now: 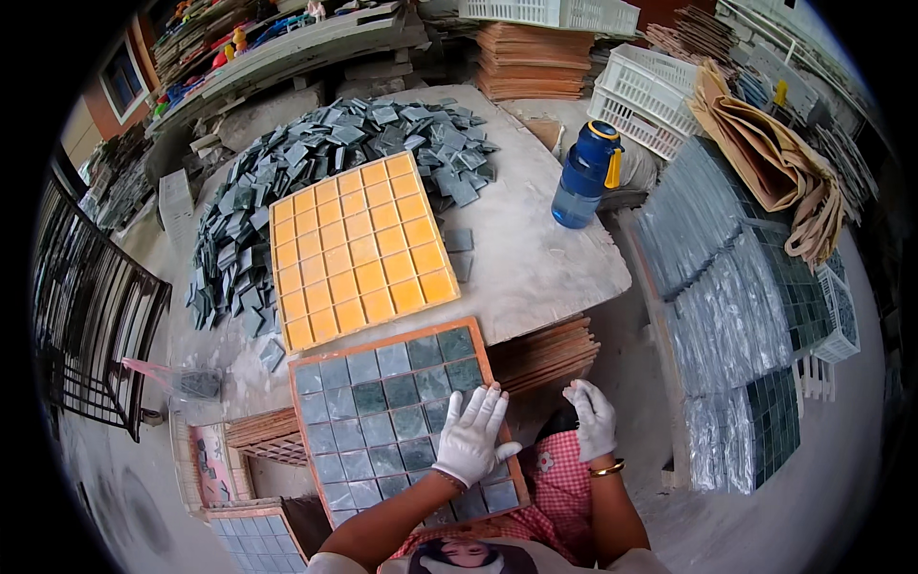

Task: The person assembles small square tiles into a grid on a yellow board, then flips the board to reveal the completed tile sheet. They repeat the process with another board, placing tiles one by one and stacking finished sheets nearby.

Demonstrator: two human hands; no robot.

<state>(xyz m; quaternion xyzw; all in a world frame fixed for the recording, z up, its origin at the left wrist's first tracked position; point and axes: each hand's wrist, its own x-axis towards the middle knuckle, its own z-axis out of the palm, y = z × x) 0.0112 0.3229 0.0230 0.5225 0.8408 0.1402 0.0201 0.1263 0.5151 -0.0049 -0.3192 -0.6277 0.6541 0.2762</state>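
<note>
Grey floor [841, 440], slab table [535, 268] | left hand [472, 440] splayed on tiles [368, 397] | right hand [595, 421] curled, hold unclear

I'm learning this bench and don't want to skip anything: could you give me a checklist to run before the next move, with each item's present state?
1. Visible cells of the orange-brown-rimmed tray filled with square grey-green tiles: ok.
2. Cells beneath the white-gloved left hand filled: cannot tell, the hand covers them.
3. White-gloved right hand empty: cannot tell, its fingers are curled.
4. Yellow gridded rectangular tray free of tiles: ok.
5. Loose grey-green tile heap neatly stacked: not ok, it lies jumbled.
6. Blue translucent bottle with yellow strap upright and apart from both trays: ok.
</note>
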